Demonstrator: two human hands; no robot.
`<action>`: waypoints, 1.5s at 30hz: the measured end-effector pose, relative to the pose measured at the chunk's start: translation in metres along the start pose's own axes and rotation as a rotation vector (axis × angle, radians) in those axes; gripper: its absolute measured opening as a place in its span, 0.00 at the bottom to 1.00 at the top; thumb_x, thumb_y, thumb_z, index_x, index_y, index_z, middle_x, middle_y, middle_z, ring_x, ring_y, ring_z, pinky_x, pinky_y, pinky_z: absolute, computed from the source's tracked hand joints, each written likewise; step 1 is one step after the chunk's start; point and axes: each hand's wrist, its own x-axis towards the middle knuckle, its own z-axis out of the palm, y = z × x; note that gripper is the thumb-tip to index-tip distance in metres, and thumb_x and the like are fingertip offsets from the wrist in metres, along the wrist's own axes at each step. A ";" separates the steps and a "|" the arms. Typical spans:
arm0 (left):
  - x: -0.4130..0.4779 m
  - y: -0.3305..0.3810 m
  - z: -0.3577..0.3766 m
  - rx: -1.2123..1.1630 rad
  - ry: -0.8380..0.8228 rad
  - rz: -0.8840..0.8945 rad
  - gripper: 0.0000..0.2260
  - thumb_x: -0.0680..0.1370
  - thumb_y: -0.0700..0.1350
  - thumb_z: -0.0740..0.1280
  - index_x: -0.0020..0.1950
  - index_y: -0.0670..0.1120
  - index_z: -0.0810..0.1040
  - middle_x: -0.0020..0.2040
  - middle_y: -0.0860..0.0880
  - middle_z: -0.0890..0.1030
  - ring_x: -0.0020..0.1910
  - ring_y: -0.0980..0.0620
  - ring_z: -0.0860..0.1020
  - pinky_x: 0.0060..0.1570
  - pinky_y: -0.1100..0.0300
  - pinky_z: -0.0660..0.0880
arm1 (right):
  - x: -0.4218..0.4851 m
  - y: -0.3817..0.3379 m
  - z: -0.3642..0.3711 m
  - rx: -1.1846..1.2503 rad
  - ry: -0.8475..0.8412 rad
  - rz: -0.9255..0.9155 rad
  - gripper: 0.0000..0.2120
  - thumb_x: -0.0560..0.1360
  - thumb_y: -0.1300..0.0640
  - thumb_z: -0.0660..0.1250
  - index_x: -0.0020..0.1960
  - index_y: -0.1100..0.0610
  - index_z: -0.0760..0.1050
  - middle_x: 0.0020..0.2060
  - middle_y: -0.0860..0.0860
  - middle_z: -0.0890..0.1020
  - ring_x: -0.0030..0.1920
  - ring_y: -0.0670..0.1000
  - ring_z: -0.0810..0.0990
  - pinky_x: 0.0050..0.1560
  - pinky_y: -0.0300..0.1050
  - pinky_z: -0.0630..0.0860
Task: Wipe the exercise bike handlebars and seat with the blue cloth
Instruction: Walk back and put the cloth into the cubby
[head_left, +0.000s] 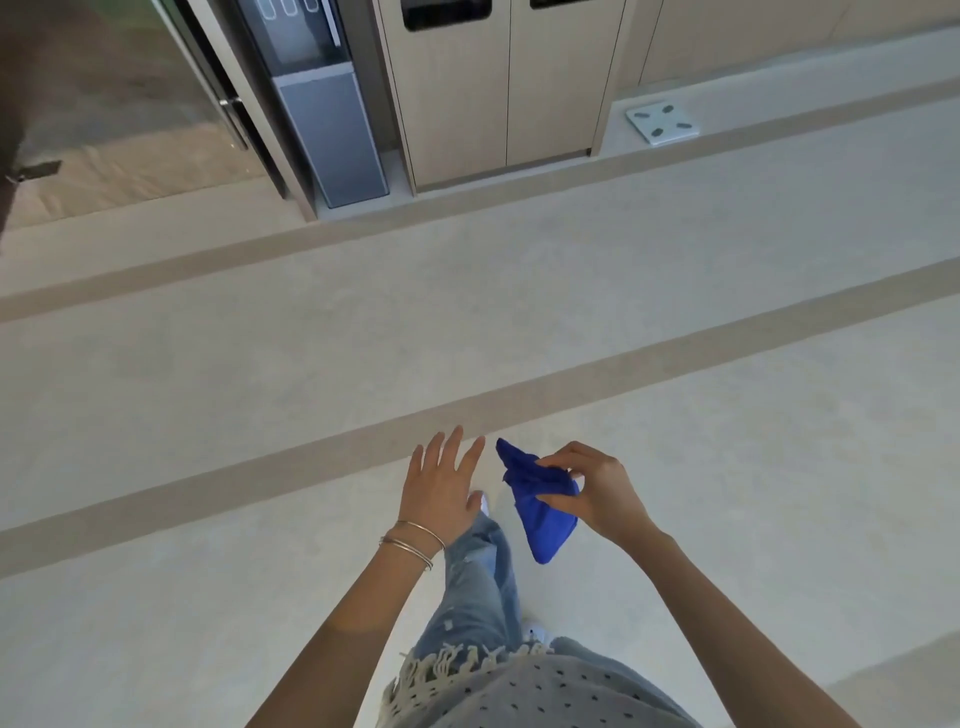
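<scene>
A crumpled blue cloth (540, 506) hangs in front of me at waist height, pinched by the fingers of my right hand (597, 488). My left hand (441, 483) is just left of the cloth, palm down, fingers spread, holding nothing and not touching the cloth. Two thin bangles circle the left wrist. No exercise bike, handlebars or seat appear in the head view. Below the hands are my legs in light jeans, mid-step on the floor.
Pale floor with tan stripes (363, 436) runs diagonally ahead. Wooden cabinet doors (498, 88) and a grey water dispenser (332, 114) stand at the back. A glass door (130, 78) is at the back left. A white bathroom scale (661, 123) lies on the floor at the back right.
</scene>
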 end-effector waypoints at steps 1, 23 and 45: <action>0.014 -0.007 -0.005 0.004 0.005 0.008 0.30 0.80 0.53 0.56 0.76 0.52 0.43 0.78 0.45 0.47 0.77 0.44 0.49 0.75 0.47 0.50 | 0.017 -0.002 -0.001 0.000 0.008 0.001 0.15 0.65 0.64 0.75 0.51 0.57 0.82 0.44 0.52 0.82 0.43 0.54 0.80 0.46 0.55 0.78; 0.243 -0.124 -0.095 -0.002 -0.004 0.051 0.34 0.78 0.52 0.59 0.76 0.49 0.40 0.73 0.47 0.64 0.75 0.45 0.57 0.74 0.45 0.51 | 0.278 -0.023 -0.028 -0.035 0.128 0.040 0.15 0.64 0.64 0.77 0.49 0.58 0.82 0.44 0.52 0.82 0.42 0.51 0.80 0.45 0.50 0.79; 0.548 -0.087 -0.212 0.020 -0.029 0.034 0.27 0.79 0.53 0.56 0.75 0.50 0.51 0.76 0.49 0.59 0.77 0.45 0.50 0.74 0.45 0.48 | 0.568 0.050 -0.184 -0.075 0.056 0.001 0.13 0.65 0.62 0.75 0.50 0.58 0.82 0.44 0.53 0.82 0.43 0.53 0.79 0.44 0.48 0.75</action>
